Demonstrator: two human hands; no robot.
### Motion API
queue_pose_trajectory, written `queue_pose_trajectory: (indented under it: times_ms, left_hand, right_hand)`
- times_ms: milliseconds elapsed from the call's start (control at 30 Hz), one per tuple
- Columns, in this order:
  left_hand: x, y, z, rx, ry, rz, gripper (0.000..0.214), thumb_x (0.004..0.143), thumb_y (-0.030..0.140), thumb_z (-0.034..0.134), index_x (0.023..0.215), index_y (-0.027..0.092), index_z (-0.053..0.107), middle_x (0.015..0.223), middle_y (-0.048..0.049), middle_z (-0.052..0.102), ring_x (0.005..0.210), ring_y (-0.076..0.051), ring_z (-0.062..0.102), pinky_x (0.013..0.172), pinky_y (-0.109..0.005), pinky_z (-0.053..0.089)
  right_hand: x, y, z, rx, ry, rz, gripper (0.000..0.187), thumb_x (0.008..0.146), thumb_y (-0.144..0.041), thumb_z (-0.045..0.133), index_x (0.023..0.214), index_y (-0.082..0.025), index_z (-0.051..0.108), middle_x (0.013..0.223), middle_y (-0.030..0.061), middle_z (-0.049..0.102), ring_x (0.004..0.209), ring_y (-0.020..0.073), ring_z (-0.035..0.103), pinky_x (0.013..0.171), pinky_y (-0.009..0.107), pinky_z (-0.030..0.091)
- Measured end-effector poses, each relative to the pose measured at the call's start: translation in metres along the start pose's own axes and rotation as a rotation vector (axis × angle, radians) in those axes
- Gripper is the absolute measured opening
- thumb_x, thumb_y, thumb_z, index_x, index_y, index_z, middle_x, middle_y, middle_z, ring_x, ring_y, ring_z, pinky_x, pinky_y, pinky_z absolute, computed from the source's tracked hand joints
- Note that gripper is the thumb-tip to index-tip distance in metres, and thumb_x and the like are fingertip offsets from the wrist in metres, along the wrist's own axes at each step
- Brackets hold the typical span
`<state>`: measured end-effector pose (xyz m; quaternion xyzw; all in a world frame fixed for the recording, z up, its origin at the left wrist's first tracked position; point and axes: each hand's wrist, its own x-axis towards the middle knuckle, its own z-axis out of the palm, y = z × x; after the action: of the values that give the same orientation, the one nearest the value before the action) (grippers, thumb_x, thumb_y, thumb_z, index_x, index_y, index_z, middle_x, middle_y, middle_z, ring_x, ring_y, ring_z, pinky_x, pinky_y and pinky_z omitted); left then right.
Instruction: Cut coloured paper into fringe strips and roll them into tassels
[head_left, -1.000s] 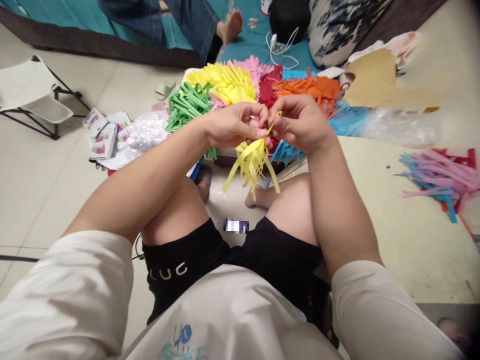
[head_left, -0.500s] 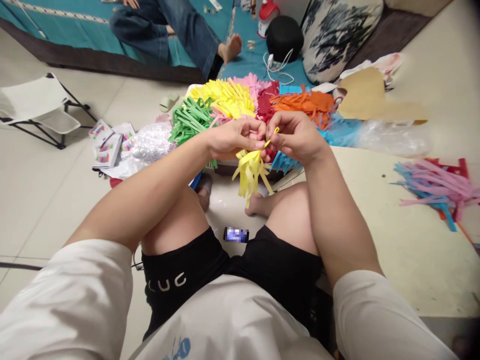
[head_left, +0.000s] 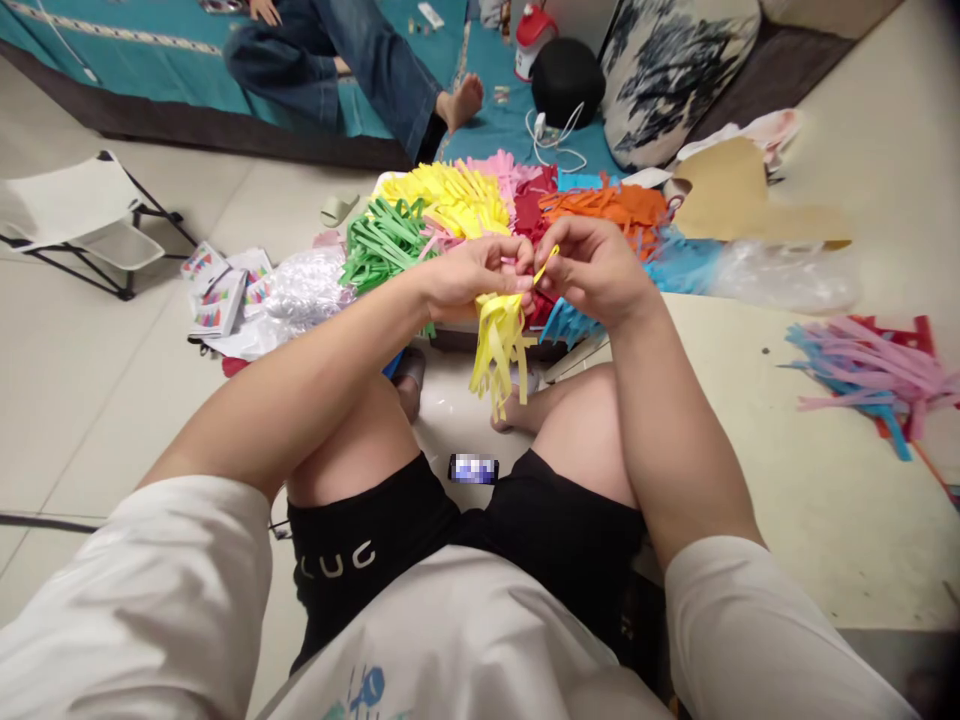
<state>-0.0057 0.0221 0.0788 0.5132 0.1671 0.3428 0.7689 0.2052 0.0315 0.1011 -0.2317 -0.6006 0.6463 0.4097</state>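
A yellow paper tassel (head_left: 497, 345) hangs by its top from my left hand (head_left: 480, 272), whose thumb and fingers are pinched round it. My right hand (head_left: 596, 268) is closed on the twisted upper end of the same tassel, where a small yellow loop pokes up between the fingertips. The two hands nearly touch. Behind them lies a heap of tassels: yellow ones (head_left: 450, 195), green ones (head_left: 384, 238), orange ones (head_left: 611, 207), dark red ones (head_left: 532, 203) and blue ones (head_left: 682, 262). My fingers hide part of the heap.
Pink, blue and red tassels (head_left: 874, 375) lie on the pale table (head_left: 750, 480) at right. A phone (head_left: 473, 469) is between my legs. Clear plastic wrapping (head_left: 307, 285) and printed sheets (head_left: 216, 300) lie left, near a folding stool (head_left: 67, 205). Another person's foot (head_left: 461, 102) rests on the teal-covered sofa.
The yellow tassel's strands have swung inward and hang straighter. My right fingers have shifted slightly at its twisted end; both hands stay close together.
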Motion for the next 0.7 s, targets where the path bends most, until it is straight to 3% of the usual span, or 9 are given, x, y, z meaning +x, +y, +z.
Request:
queue_pose_trajectory:
  times_ms: [100,233,400,533,700]
  left_hand:
    - [0.000,0.000,0.000,0.008,0.025,0.003,0.048,0.079,0.026,0.100,0.091,0.020,0.053,0.079,0.0047,0.066,0.076,-0.013,0.077,0.080,-0.028,0.064]
    - [0.003,0.001,-0.004,0.028,-0.025,-0.006,0.046,0.078,0.026,0.100,0.092,0.021,0.057,0.076,0.0047,0.064,0.077,-0.014,0.074,0.081,-0.031,0.062]
    - [0.009,-0.002,-0.014,0.037,-0.088,0.003,0.046,0.074,0.026,0.106,0.091,0.025,0.063,0.072,0.0043,0.066,0.079,-0.011,0.064,0.083,-0.035,0.057]
    - [0.010,-0.002,-0.013,0.050,-0.105,-0.028,0.048,0.072,0.029,0.107,0.093,0.025,0.064,0.071,0.0039,0.067,0.081,-0.013,0.066,0.083,-0.037,0.056]
    - [0.007,0.005,-0.008,0.091,-0.098,-0.062,0.037,0.085,0.025,0.099,0.099,0.023,0.065,0.072,0.0037,0.069,0.080,-0.012,0.070,0.086,-0.035,0.059]
  right_hand:
    - [0.000,0.000,-0.002,0.017,0.067,0.014,0.062,0.060,-0.050,0.117,0.082,-0.023,0.065,0.076,-0.0012,0.070,0.068,0.0134,0.065,0.064,0.027,0.063]
    - [0.001,0.000,-0.001,-0.072,0.104,-0.041,0.063,0.058,-0.057,0.115,0.080,-0.025,0.066,0.081,0.0003,0.071,0.076,0.0169,0.065,0.068,0.032,0.062]
    - [0.003,0.003,-0.003,-0.081,0.071,-0.142,0.057,0.066,-0.062,0.111,0.083,-0.024,0.071,0.078,-0.0008,0.069,0.073,0.0142,0.061,0.066,0.029,0.055]
    - [0.004,0.004,-0.003,-0.046,0.023,-0.191,0.056,0.069,-0.057,0.111,0.076,-0.023,0.067,0.080,-0.0014,0.071,0.069,0.0130,0.060,0.072,0.031,0.059]
    - [0.004,0.004,-0.003,-0.032,0.022,-0.217,0.055,0.072,-0.057,0.111,0.078,-0.022,0.069,0.080,-0.0015,0.070,0.070,0.0116,0.060,0.070,0.027,0.057]
